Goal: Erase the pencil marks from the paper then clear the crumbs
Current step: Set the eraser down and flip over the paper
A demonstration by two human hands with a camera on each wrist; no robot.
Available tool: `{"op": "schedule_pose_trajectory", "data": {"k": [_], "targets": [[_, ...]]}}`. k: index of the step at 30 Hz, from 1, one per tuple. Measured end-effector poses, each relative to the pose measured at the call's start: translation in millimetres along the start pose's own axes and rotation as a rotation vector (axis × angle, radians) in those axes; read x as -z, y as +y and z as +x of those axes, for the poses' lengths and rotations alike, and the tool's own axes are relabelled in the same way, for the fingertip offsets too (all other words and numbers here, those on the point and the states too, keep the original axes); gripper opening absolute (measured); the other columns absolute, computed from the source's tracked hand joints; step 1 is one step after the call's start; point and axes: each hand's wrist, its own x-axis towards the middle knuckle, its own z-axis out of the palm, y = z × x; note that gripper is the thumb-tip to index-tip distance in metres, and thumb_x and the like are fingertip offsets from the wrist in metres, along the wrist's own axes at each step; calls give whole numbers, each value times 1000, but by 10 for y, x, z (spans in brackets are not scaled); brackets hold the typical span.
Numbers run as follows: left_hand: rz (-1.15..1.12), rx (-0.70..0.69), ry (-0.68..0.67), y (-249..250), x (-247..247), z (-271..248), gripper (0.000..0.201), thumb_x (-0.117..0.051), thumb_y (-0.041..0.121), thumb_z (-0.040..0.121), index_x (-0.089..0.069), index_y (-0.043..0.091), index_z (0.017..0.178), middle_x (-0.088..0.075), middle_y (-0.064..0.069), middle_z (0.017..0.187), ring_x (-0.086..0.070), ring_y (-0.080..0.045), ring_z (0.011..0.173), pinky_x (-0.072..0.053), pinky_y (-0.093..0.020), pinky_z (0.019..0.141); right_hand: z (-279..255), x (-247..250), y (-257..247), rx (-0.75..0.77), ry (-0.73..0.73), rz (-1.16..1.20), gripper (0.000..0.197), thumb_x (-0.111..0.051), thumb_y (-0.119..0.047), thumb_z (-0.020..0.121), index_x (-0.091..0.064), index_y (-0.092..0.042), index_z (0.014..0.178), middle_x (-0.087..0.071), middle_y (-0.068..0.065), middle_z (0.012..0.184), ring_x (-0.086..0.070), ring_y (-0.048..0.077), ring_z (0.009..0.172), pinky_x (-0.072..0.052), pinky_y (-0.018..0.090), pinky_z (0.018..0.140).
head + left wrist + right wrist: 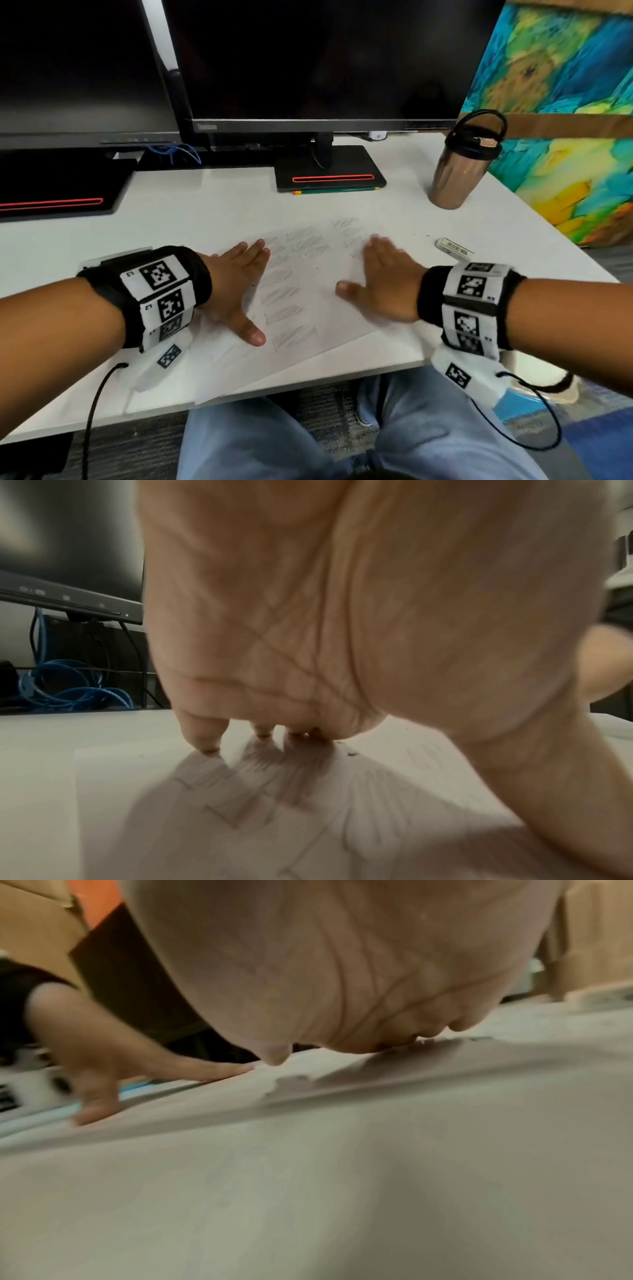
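Left hand (236, 284), right hand (380, 281) flat on paper (308, 329).

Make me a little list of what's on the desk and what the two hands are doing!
paper: white sheet lying on the desk, with grey pencil scribbles not yet erased
left hand: flat, fingers straight, pressing on the paper's left part
right hand: flat on the paper's right part, blurred
eraser: white, in a barcode sleeve, lying on the desk right of the paper, untouched
crumbs: a few dark specks near the left fingertips
cup: metal tumbler with black lid, back right
monitors: two, dark
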Motion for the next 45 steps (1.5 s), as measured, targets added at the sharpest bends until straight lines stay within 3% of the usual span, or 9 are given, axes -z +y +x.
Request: {"op": "schedule_pose_trajectory", "data": {"k": [5,14,22,26,30,33,37,42,45], "targets": [[48,-8,-30,31,36,-27,165,-40,95,24,38,12,144,42,-5,154,28,-27,147,-5,-52,123,-185,-31,-713,448,-148,-96,91,-17,-74,90,18,-16,151,29,0,157,24,16,146,5,39,121],[-13,-27,-40,-14,20,-11,157,-51,89,38,39,14,144,44,0,153,30,-23,146,-3,-53,123,-17,36,338,-90,-100,-16,97,-16,-73,89,17,-6,151,24,10,159,18,22,148,2,36,122],[-9,-7,-52,8,43,-31,155,-53,88,42,39,15,143,44,1,153,31,-22,146,-1,-52,123,-243,-44,563,-136,-65,49,99,-14,-75,87,14,-5,152,20,12,160,15,23,149,1,36,122],[20,15,-32,20,41,-14,152,-60,86,53,37,13,145,41,-1,155,28,-24,147,-4,-53,123,-358,-12,279,113,-60,-17,95,-13,-73,87,17,-10,152,24,5,159,20,16,147,4,33,122],[10,33,-12,36,40,-11,147,-67,79,64,34,12,147,39,-2,156,26,-25,148,-4,-51,123,-426,-102,-109,396,-173,-68,106,2,-82,67,23,-18,150,32,-4,156,28,8,143,5,34,123],[5,34,-5,31,36,-18,147,-69,78,64,33,13,148,38,-1,157,26,-24,148,-4,-51,123,-435,-160,17,353,-166,-164,108,6,-85,62,31,-20,144,39,-3,150,30,11,142,4,36,123],[8,41,-13,36,30,-29,147,-69,78,65,33,13,148,38,-1,157,27,-24,148,-3,-50,123,-478,-100,352,46,-90,-211,116,10,-85,60,27,-9,146,34,9,153,25,20,145,5,37,122],[26,40,-11,102,72,-80,142,-67,74,71,33,10,148,37,-3,157,26,-25,148,4,-44,121,-696,-244,5,414,-99,-163,103,11,-81,67,27,-20,148,37,-3,152,33,12,141,9,35,122],[21,36,-4,105,61,-88,142,-67,75,71,32,9,149,36,-4,158,26,-25,148,5,-42,122,-654,-295,147,357,-112,-137,101,9,-81,68,28,-22,147,36,-5,152,29,10,143,5,35,122]]}}
